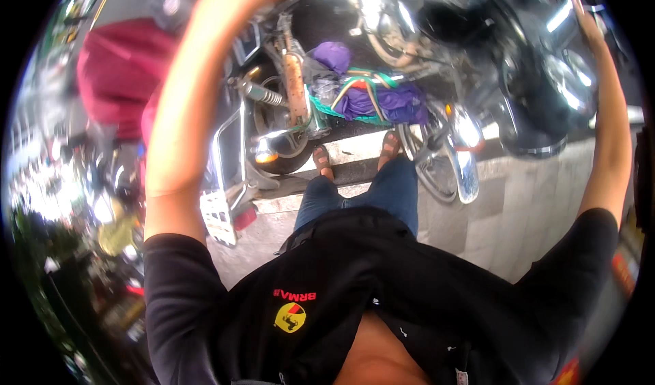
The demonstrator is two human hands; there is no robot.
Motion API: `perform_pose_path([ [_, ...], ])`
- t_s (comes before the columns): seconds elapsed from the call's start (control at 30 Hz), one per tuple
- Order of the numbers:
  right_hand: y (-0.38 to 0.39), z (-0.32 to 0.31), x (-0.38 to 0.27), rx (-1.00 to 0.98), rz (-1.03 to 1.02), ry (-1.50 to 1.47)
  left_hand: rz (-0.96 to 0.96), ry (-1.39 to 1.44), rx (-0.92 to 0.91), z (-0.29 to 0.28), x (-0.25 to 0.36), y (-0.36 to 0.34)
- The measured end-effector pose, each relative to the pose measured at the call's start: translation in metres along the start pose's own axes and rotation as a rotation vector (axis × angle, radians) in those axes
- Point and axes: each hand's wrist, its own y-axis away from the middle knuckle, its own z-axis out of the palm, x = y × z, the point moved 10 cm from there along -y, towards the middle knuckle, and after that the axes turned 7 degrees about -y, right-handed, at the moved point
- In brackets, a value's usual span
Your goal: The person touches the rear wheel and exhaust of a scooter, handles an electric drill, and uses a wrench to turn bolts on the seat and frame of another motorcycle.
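My left forearm (181, 119) reaches up past the motorcycles, and the top edge cuts it off around the wrist, so my left hand is out of sight. At the upper right my right hand (584, 18) shows only in part, small and blurred, next to dark, shiny motorcycle bodywork (539, 92). Its fingers cannot be made out, nor whether it touches or holds anything. Between my arms stands a motorcycle with an orange-brown rusty part (295, 88), a coil spring shock absorber (263, 92) and a chrome rear rack (232, 153).
Purple bundles (382, 102) with a green mesh and striped straps lie past my feet. A wheel with a pale mudguard (467, 177) stands to their right. My sandalled feet (322, 158) are at a kerb beside grey paving (505, 214). A maroon cover (123, 71) is at the left.
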Motion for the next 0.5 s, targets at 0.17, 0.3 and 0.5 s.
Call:
perform_pose_path([
  [0.17, -0.048, 0.011, 0.042, -0.139, 0.072, 0.063, -0.080, 0.101, -0.081, -0.005, -0.018, 0.011],
  [0.3, -0.011, 0.013, -0.005, -0.024, -0.073, 0.340, -0.066, -0.035, -0.030, -0.015, -0.023, 0.029],
  [0.5, 0.147, -0.050, -0.030, 0.215, -0.150, -0.020, -0.101, -0.038, -0.012, -0.021, -0.019, 0.040],
])
